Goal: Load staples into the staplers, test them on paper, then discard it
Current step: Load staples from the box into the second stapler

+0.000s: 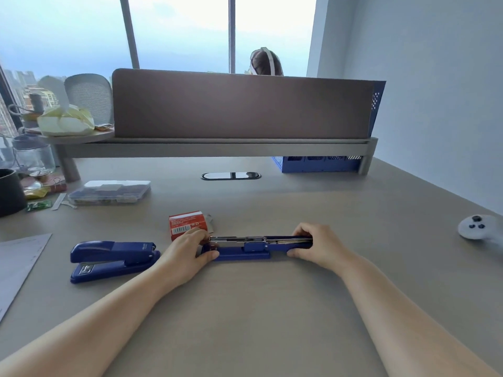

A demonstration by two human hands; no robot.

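A blue stapler lies folded out flat on the desk, its metal staple channel facing up. My left hand grips its left end at the channel's front. My right hand holds the flipped-back top cover at the right end. A second blue stapler lies closed to the left, untouched. A red staple box stands just behind my left hand. The corner of a white paper sheet shows at the left edge.
A clear plastic case of small items lies at the back left, near a dark cup and clutter. A white game controller rests at the right. A raised shelf with a brown divider spans the back; a person sits beyond it.
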